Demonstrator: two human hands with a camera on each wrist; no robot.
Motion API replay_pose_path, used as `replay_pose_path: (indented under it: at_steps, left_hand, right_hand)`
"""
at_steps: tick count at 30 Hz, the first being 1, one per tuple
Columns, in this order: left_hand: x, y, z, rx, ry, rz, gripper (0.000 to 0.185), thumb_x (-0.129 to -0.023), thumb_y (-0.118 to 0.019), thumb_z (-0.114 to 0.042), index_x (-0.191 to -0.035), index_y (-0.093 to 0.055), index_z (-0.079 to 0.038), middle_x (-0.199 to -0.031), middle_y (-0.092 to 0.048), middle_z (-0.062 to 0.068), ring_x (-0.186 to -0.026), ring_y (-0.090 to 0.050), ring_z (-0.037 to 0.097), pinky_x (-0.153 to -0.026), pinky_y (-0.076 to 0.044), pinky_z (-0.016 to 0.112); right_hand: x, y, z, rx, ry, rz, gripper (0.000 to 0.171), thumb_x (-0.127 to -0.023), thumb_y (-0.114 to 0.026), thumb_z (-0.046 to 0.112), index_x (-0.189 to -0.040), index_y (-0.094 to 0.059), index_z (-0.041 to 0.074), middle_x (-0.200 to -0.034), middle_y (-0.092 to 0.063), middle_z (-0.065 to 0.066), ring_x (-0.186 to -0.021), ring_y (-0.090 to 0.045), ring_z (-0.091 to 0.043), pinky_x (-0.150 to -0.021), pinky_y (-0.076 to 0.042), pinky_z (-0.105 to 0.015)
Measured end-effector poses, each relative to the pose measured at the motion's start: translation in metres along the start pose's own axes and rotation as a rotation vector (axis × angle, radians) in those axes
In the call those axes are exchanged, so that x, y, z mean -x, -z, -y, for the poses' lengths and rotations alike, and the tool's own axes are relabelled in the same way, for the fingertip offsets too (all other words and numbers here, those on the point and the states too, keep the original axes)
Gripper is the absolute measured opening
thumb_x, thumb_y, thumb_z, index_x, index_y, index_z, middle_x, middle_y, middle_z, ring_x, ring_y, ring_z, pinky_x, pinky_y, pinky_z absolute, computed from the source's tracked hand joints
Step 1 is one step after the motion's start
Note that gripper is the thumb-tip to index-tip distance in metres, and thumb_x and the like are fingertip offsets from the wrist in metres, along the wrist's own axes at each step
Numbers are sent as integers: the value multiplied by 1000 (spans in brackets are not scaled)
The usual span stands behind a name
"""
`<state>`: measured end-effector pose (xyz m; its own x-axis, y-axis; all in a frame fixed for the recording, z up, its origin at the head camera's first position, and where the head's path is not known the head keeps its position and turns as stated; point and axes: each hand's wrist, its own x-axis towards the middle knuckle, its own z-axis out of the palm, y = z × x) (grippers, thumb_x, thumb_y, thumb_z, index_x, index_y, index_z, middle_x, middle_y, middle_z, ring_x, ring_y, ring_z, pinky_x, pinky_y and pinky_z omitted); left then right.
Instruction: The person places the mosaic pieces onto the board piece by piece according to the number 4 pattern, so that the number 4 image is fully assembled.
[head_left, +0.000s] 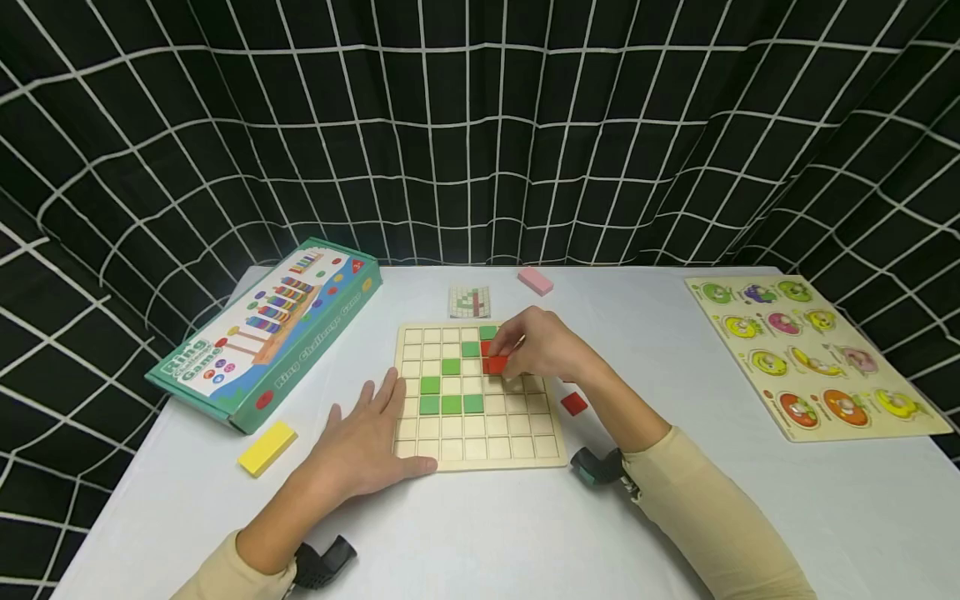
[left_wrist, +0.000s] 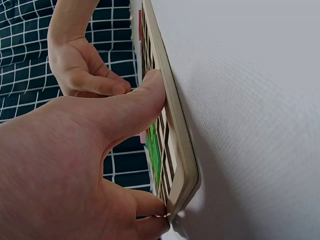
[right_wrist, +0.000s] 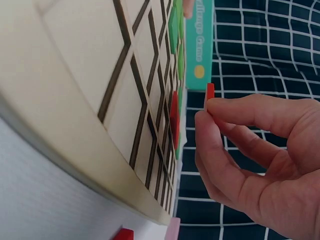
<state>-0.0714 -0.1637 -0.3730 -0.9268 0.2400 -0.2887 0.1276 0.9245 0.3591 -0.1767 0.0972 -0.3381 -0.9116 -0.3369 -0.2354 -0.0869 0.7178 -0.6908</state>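
Note:
A wooden grid board [head_left: 474,464] lies on the table with green tiles [head_left: 451,405] in a stepped pattern on its squares. My left hand [head_left: 365,450] rests at its left edge, fingers spread and thumb on the near rim. Over the upper right part of the board, my right hand [head_left: 543,346] pinches a red square tile [right_wrist: 210,90] between thumb and fingertips; in the right wrist view it is raised off the board. Another red tile [right_wrist: 174,119] sits on the grid, partly behind that hand in the head view. A loose red tile [head_left: 573,404] lies right of the board.
Behind the board lies a small pattern card [head_left: 469,302], with a pink block [head_left: 535,281] to its right. A green game box [head_left: 262,333] and a yellow block [head_left: 267,448] are at left. A fruit puzzle board [head_left: 817,358] lies at right.

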Motion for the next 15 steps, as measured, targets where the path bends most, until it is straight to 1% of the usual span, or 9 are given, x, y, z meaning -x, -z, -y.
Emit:
replay_pose_path:
  at_steps: [6, 15]
  left_hand:
    - [0, 2, 0, 1, 0, 8, 119, -83, -76, -66, -165, -21, 0, -175, -11, 16, -159, -15, 47, -117, -15, 79]
    - [0, 3, 0, -3, 0, 3, 119, -82, -77, -66, -165, -21, 0, -175, -12, 16, -159, -16, 47, -117, -15, 80]
  right_hand:
    - [-2, -4, 0, 7, 6, 28, 26, -74, -83, -4, -92, -81, 14, -89, -72, -3, -91, -62, -23, -74, -53, -31]
    - [-3, -8, -1, 18, -24, 66, 24, -75, -83, -5, -91, -80, 13, -86, -70, -3, -88, -60, -21, -69, -50, -29]
